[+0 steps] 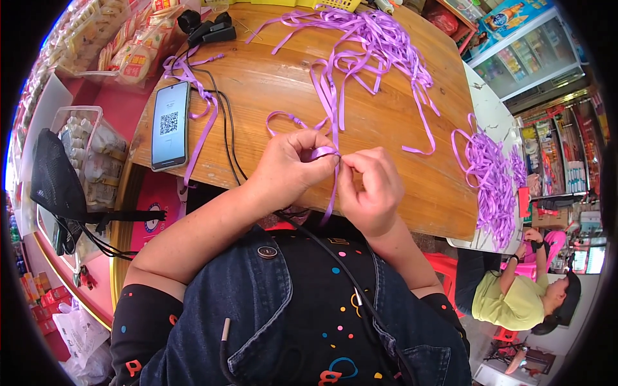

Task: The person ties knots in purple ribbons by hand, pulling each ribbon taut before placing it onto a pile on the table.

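Note:
Over the near edge of the wooden table (pixel 270 71), my left hand (pixel 293 161) pinches a loop of purple ribbon (pixel 324 152) between thumb and fingers. Close against it, my right hand (pixel 371 186) is closed in a pinch on the same ribbon, right at the loop. One tail of the ribbon hangs down between my hands. Other strands run from the loop up toward a loose heap of purple ribbons (pixel 386 38) at the far side of the table. Whether there is a knot under my fingertips is hidden.
A phone (pixel 170 125) showing a square code lies at the left, beside black cables (pixel 226 122) and more ribbon. Another ribbon pile (pixel 492 180) sits on a white table to the right. A person in a yellow-green shirt (pixel 512 299) sits beyond it. Packaged goods line the left.

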The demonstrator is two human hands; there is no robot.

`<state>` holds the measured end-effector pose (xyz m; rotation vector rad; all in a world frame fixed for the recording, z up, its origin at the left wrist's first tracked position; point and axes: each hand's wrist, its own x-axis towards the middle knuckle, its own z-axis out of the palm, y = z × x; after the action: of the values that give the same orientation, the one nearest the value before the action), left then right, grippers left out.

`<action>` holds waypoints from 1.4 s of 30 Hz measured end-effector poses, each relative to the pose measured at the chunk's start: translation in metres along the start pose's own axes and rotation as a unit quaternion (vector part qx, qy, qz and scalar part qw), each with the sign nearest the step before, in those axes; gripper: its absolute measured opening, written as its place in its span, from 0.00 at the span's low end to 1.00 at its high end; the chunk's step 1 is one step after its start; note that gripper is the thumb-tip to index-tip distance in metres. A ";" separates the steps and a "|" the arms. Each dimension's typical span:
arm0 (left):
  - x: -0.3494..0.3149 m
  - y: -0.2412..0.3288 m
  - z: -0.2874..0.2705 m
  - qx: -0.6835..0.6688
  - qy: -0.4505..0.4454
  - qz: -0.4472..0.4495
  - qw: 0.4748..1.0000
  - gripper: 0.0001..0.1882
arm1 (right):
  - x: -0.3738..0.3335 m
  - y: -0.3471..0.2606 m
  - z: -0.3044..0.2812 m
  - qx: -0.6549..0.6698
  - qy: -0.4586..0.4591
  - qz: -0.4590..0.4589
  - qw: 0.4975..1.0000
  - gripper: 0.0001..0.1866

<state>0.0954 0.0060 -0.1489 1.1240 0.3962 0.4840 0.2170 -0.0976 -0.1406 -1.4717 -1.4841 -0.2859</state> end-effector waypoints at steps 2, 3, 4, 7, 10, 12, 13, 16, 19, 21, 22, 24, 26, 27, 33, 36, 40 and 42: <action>0.000 0.000 0.000 -0.005 0.003 0.001 1.000 0.03 | 0.000 0.003 0.000 -0.053 -0.001 -0.092 0.994 0.10; 0.000 -0.001 -0.001 0.003 0.008 0.007 1.000 0.03 | 0.000 0.003 0.000 -0.052 -0.002 -0.093 0.994 0.10; 0.000 -0.002 -0.002 0.012 0.013 0.013 1.000 0.04 | -0.001 0.003 -0.001 -0.056 -0.001 -0.097 0.994 0.10; -0.001 0.003 0.001 0.034 0.017 0.012 0.999 0.06 | -0.001 0.003 -0.001 -0.052 0.008 -0.092 0.994 0.11; -0.002 0.004 0.000 0.065 0.018 0.015 0.998 0.06 | -0.002 0.004 0.001 -0.017 0.019 -0.063 0.998 0.10; -0.002 0.002 -0.001 0.081 0.021 0.028 0.996 0.06 | -0.003 0.003 0.000 0.007 0.022 -0.043 0.999 0.09; -0.002 0.001 -0.001 0.097 0.024 0.041 0.994 0.06 | -0.003 0.000 -0.002 0.040 0.012 0.011 0.999 0.09; -0.001 -0.004 0.002 0.172 0.041 0.101 0.979 0.06 | -0.004 0.000 -0.004 0.073 0.006 0.061 0.995 0.07; -0.003 0.001 0.002 0.262 0.061 0.169 0.948 0.06 | -0.003 -0.001 0.000 0.064 0.003 0.058 0.996 0.07; -0.005 0.005 0.006 0.273 0.060 0.166 0.946 0.06 | -0.003 -0.001 -0.002 0.060 0.005 0.059 0.996 0.06; -0.005 0.005 0.007 0.282 0.060 0.164 0.943 0.06 | -0.004 -0.001 -0.002 0.053 0.005 0.059 0.997 0.06; -0.005 0.002 0.004 0.281 0.046 0.157 0.946 0.05 | -0.004 -0.001 -0.002 0.047 0.005 0.057 0.997 0.06; -0.005 0.001 0.004 0.279 0.032 0.149 0.948 0.05 | -0.004 -0.001 -0.003 0.044 0.013 0.053 0.998 0.06; -0.005 0.002 0.005 0.209 0.029 0.097 0.973 0.05 | -0.004 0.000 -0.003 0.044 0.014 0.053 0.998 0.06; -0.005 0.007 0.003 0.144 0.023 0.044 0.988 0.07 | -0.003 0.001 -0.001 0.027 0.019 0.033 0.999 0.07; -0.004 0.005 0.001 0.169 0.021 0.056 0.984 0.08 | -0.003 0.002 -0.001 0.021 0.015 0.012 1.000 0.07; -0.004 0.008 0.004 0.180 0.014 0.069 0.981 0.09 | -0.004 0.002 -0.002 0.015 0.018 0.013 1.000 0.07; -0.006 0.008 0.002 0.200 0.018 0.074 0.977 0.09 | -0.003 0.002 -0.002 0.018 0.018 0.013 1.000 0.07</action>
<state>0.0903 0.0042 -0.1404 1.5434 0.4546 0.5712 0.2191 -0.1004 -0.1430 -1.4488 -1.4338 -0.2672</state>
